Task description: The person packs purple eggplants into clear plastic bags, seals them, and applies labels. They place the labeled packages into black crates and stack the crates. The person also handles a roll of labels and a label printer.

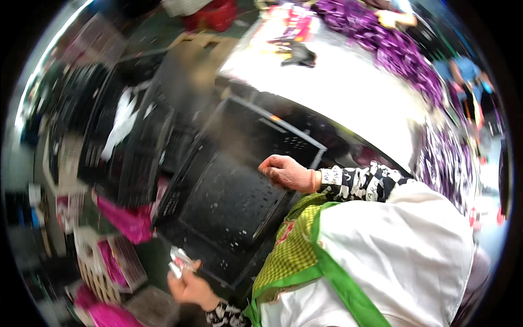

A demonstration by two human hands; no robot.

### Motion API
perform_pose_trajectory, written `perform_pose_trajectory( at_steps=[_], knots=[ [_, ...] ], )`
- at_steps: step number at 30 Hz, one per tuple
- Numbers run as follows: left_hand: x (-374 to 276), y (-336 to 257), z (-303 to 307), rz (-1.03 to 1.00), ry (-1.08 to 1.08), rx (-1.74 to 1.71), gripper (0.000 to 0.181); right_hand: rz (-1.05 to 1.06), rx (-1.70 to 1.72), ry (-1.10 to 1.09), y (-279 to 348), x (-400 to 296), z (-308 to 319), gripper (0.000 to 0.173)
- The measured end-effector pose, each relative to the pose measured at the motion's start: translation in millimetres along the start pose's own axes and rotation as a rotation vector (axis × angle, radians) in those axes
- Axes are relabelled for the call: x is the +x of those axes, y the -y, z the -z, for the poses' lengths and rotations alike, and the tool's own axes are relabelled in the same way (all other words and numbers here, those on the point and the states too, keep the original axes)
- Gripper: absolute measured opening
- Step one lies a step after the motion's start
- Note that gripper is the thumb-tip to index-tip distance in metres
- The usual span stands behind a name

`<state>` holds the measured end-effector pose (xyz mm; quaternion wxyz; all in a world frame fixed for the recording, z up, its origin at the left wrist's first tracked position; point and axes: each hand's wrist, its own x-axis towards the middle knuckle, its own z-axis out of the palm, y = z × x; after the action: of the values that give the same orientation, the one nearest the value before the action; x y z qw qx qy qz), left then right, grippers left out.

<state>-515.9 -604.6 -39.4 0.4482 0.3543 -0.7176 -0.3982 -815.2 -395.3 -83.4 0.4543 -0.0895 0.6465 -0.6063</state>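
Observation:
My right hand [288, 173], in a salmon-pink knit glove, is over a black plastic crate [233, 196] with its fingers curled in. Whether it holds anything does not show. Below and to the left, near the crate's lower corner, my left hand [192, 284] is bare and pinches a crumpled white and red wrapper [178, 261]. Small white bits lie on the crate's dark surface. A green-edged checked apron [300, 233] and white clothing cover the front of my body.
A bright white table [327, 90] bears purple shiny strips [392, 53] and a dark item [300, 55]. Black crates [139, 163] with a white glove-like item [122, 118] stand left, near a magenta bag [126, 218] and a cream basket [88, 261]. People are at the upper right.

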Motion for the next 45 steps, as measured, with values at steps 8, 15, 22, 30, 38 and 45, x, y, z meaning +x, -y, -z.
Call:
perform_pose_trajectory(
  at_steps=[8, 15, 22, 30, 38, 45],
  knots=[
    [149.9, 119.4, 94.4, 0.282, -0.183, -0.019, 0.022, 0.221, -0.452, -0.349, -61.3, -50.5, 72.3, 0.026],
    [258.0, 255.4, 166.4, 0.606, 0.027, -0.373, 0.054, -0.025, -0.247, -0.829, -91.3, -46.5, 115.1, 0.063],
    [294.2, 159.2, 94.7, 0.282, -0.139, 0.039, 0.083, -0.263, -0.052, -0.014, -93.6, -43.4, 74.2, 0.031],
    [381.9, 214.9, 84.4, 0.368, -0.394, 0.260, 0.072, -0.471, 0.491, -0.199, -146.1, -27.7, 83.8, 0.017],
    [372.6, 137.8, 10.4, 0.202, -0.205, 0.015, 0.035, -0.307, 0.509, -0.214, -130.0, -11.9, 99.7, 0.016],
    [376.1, 117.3, -124.8, 0.262, 0.030, -0.061, 0.041, -0.460, 0.369, -0.096, -87.3, 14.4, 118.8, 0.019]
  ],
)
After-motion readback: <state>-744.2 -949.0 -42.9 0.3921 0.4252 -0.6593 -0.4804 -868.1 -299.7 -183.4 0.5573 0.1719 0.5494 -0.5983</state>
